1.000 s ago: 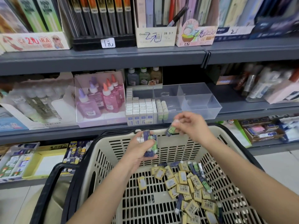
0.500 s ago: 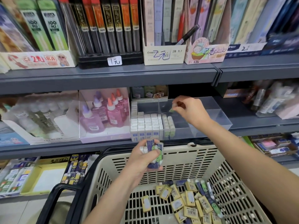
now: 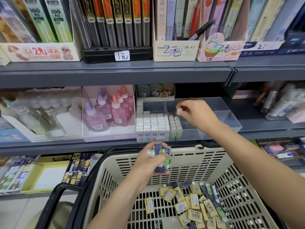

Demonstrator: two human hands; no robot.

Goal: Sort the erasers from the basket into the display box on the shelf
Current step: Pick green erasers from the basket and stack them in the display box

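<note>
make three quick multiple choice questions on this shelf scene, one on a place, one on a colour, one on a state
1. Where is the right hand?
A. on the glue bottles
B. over the clear display box
C. on the top shelf

2. What colour are the basket walls?
A. red
B. blue
C. beige

3. What is the left hand doing?
A. gripping a bundle of erasers
B. hanging open
C. pressing the floor

Answers: 1 B, it pinches a small eraser above the box; 2 C, the slotted plastic is cream-beige; 3 A, fingers curl round blue and green sleeves.
</note>
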